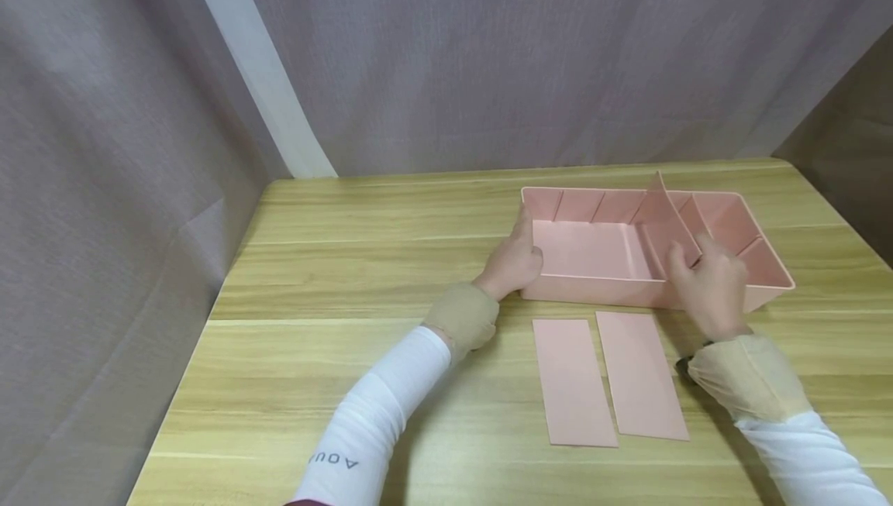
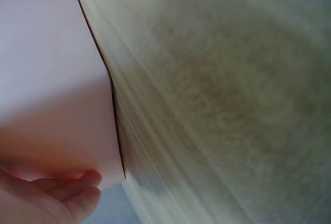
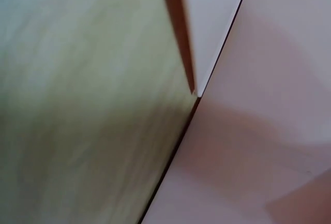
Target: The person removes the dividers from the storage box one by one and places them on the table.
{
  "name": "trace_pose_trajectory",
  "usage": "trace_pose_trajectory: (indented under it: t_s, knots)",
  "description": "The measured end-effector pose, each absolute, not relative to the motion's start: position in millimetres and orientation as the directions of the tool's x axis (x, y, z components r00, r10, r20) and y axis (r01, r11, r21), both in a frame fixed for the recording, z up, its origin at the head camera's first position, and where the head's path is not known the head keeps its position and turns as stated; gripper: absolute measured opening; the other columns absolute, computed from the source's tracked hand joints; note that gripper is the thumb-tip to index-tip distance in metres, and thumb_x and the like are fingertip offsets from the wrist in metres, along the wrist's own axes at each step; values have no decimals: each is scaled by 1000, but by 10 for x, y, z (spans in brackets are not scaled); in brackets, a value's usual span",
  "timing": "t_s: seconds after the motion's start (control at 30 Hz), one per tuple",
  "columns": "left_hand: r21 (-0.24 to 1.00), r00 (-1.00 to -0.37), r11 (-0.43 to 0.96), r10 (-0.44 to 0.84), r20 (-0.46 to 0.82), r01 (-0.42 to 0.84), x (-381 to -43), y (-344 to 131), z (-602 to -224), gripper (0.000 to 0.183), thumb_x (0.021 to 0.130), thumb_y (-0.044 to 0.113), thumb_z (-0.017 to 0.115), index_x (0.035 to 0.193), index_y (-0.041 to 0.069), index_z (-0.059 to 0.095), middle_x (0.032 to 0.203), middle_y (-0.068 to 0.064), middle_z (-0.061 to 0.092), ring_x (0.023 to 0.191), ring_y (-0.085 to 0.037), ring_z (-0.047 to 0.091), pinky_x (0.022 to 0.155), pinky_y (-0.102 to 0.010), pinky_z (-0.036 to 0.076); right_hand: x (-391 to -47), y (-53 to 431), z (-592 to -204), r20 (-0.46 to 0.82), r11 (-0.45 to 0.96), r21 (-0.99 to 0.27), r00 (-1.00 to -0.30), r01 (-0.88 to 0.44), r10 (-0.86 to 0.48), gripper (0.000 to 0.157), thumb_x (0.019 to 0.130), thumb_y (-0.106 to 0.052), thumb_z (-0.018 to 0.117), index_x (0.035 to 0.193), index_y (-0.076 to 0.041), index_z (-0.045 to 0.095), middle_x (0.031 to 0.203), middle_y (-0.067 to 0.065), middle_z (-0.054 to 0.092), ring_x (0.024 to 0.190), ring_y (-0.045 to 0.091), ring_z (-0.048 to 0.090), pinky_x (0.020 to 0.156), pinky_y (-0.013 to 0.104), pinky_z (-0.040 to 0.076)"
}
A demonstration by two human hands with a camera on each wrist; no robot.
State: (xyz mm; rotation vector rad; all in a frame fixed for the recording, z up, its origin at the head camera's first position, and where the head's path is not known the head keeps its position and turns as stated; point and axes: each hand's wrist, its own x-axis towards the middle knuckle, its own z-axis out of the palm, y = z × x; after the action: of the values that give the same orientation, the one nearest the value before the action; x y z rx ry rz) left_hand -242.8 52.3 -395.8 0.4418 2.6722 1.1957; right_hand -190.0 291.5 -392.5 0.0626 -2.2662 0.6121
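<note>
Closest in, the left white sleeve (image 1: 377, 405) reads something like "AQU", rest unclear. Then two loose pink panels (image 1: 575, 382) lie flat on the table (image 1: 335, 258). Left hand (image 1: 512, 262) grips the left end of the pink box (image 1: 593, 290), towards the table's far right corner; right hand (image 1: 713, 289) pinches a tilted divider (image 1: 666, 219). Looks like slotting it in, so imo next calls for straightening and pressing.

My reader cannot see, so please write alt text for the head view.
A right hand pinches a pink divider in a pink box, while the left hand holds the box's left end. Two flat pink panels lie on the wooden table in front.
</note>
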Motion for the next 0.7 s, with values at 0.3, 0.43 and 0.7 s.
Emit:
trace_pose_trajectory:
  t_s: [0.3, 0.43, 0.7]
  knots:
    - [750, -941, 634, 336, -48, 188, -2434, 532, -3970, 74, 89, 11, 36, 141, 16, -16, 149, -3, 12, 35, -9, 28, 29, -21, 27, -1878, 2923, -3912, 662, 872, -433, -738, -229, 135, 28, 80, -11, 51, 56, 0, 41, 39, 6, 34, 37, 23, 33, 41, 30, 21]
    - [751, -940, 632, 338, -49, 188, -2432, 533, -3974, 74, 89, 11, 36, 141, 16, -16, 149, -2, 11, 35, -9, 28, 29, -21, 26, -1871, 2924, -3905, 634, 861, -466, -756, -202, 166, 29, 81, -13, 51, 57, 0, 42, 38, 0, 32, 38, 24, 33, 41, 29, 21]
    - [757, -943, 629, 330, -52, 178, -2424, 531, -3959, 74, 89, 11, 37, 141, 17, -15, 149, -2, 13, 35, -10, 28, 29, -21, 26, -1877, 2922, -3878, 635, 849, -493, -747, -193, 199, 32, 82, -14, 50, 54, -1, 40, 41, 4, 34, 40, 12, 30, 44, 27, 21]
